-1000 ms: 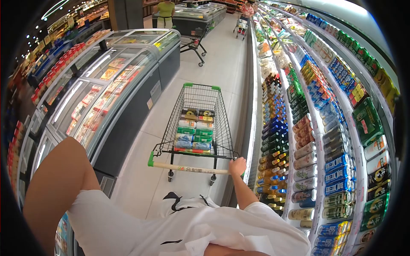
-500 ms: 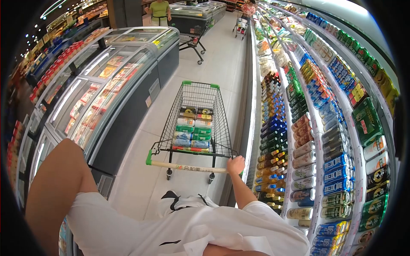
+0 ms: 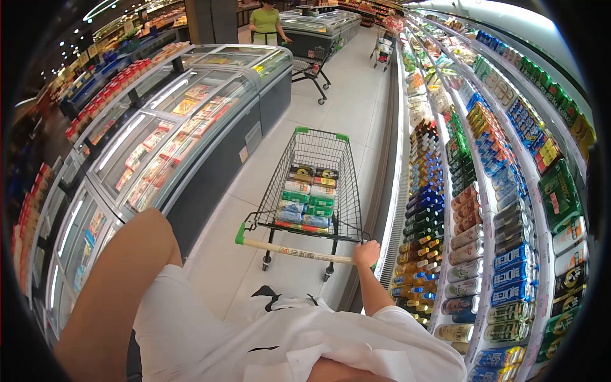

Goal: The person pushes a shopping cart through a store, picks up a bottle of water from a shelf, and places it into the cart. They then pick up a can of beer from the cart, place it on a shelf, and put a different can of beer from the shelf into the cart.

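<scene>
My right hand (image 3: 366, 253) is wrapped round the right end of the shopping cart's handle (image 3: 299, 252). The wire shopping cart (image 3: 286, 153) has green corner pieces and stands in front of me. In its basket lie several drink cans (image 3: 307, 202) in rows: dark ones at the front, then white, green and blue, with red and yellow ones nearest me. My left arm (image 3: 137, 267) is bent, its elbow pointing forward, and the hand is out of the picture.
Chest freezers (image 3: 254, 105) with packaged food line the left. Open shelves on the right hold bottles (image 3: 425, 172) and cans (image 3: 468, 248). Up the aisle, a person in a green top (image 3: 266, 22) stands by a dark cart (image 3: 312, 67); another person (image 3: 393, 24) is beside a smaller cart (image 3: 382, 51).
The view has swung slightly left, so the scene sits further right. The person in green has an arm extended towards the dark cart. My right hand keeps its grip on the handle.
</scene>
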Demonstrator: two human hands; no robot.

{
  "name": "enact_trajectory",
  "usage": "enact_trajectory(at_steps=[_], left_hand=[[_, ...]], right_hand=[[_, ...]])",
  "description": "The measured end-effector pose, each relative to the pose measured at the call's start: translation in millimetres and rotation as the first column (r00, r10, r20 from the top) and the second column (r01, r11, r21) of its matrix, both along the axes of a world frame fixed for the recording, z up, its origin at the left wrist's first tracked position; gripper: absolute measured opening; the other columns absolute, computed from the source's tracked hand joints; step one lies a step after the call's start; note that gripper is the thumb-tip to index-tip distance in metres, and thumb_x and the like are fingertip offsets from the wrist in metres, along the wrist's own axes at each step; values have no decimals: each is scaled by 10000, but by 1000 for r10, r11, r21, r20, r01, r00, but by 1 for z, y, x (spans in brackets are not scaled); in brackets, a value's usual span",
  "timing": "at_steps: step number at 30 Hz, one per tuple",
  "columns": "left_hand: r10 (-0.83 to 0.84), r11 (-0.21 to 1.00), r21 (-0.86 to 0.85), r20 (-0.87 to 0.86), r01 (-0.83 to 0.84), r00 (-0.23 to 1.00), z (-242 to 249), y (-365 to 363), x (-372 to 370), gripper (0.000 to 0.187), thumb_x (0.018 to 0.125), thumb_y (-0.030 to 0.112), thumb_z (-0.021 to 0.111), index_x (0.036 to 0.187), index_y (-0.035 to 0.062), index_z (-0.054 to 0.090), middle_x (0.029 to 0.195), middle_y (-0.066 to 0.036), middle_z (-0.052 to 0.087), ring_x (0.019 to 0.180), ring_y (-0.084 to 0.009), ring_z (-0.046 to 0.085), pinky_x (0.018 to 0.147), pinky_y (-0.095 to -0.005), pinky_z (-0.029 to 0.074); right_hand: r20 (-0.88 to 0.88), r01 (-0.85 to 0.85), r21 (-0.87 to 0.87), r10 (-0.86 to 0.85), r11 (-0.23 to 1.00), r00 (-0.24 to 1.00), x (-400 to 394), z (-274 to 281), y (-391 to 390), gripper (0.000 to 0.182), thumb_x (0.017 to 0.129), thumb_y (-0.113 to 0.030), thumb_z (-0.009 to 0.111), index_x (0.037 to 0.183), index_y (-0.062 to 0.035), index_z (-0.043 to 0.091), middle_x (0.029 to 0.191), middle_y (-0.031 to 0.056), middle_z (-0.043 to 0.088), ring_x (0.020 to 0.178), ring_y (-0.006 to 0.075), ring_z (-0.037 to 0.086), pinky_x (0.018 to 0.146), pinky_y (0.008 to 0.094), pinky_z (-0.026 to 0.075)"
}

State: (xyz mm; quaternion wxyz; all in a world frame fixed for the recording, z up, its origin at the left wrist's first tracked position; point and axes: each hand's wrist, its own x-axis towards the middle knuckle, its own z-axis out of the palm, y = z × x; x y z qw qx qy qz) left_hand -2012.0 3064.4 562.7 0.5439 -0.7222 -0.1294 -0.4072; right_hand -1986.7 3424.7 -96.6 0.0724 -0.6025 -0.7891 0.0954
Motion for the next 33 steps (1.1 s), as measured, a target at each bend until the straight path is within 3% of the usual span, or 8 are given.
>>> enact_trajectory(at_steps=[1,2,6,7,9,10,25,33], left_hand=[[66,996,64,-71,-62,995,-10,0,-6,226,975,279,590,855,97,650,809,46,631,516,-111,419,485,-251,348],[12,867,492,-182,80,983,-25,-7,-5,235,834,142,750,944,-1,600,699,-69,624,614,-214,600,554,-291,462],[352,888,337,-63,-312,934,-38,10,0,205,808,107,706,908,-8,569,719,-28,592,663,-206,610,605,-288,481],[347,891,335,-67,-306,936,-36,15,2,205,808,107,706,908,-8,569,719,-28,592,663,-206,610,605,-288,481],[1,800,574,-294,176,956,-25,24,6,151,851,100,675,938,21,582,764,-9,615,675,-180,614,621,-286,507],[-8,800,572,-293,182,956,-24,26,5,151,851,100,675,938,21,582,764,-9,615,675,-180,614,621,-286,507],[113,804,583,-344,118,932,-17,30,-15,160,981,248,574,947,96,615,749,13,603,669,-136,608,574,-274,506],[262,871,457,-118,-182,958,-34,17,-32,264,979,312,580,808,111,574,668,31,551,585,-85,547,513,-222,435]], right_hand=[[12,3,-1,-3,1000,1000,0,-2,1,412,804,-372,725,991,-43,565,1006,109,606,963,272,641,820,393,517],[8,1,-6,-1,1000,1000,0,0,-1,412,804,-372,725,991,-43,565,1006,109,606,963,272,641,820,393,517],[5,9,-14,-9,1000,1000,0,3,-3,416,802,-369,728,1003,-41,569,1013,110,606,971,277,640,840,394,512],[2,15,-21,-15,1000,1000,1,4,-3,418,803,-367,729,1007,-39,571,1016,111,607,976,279,639,845,394,511],[1,18,-33,-18,999,1000,0,8,-2,421,803,-365,729,1013,-35,571,1019,113,607,979,279,638,846,395,511],[1,10,-42,-10,999,1000,1,9,-3,424,804,-363,729,1020,-32,572,1022,115,608,983,279,637,846,395,511],[18,23,-66,-22,998,1000,-2,15,-5,435,816,-375,730,1037,-34,575,1038,114,611,1011,269,629,862,386,503],[0,29,-33,-29,999,1000,-2,9,-4,415,800,-360,737,1008,-35,582,1009,111,614,990,273,637,857,386,506]])
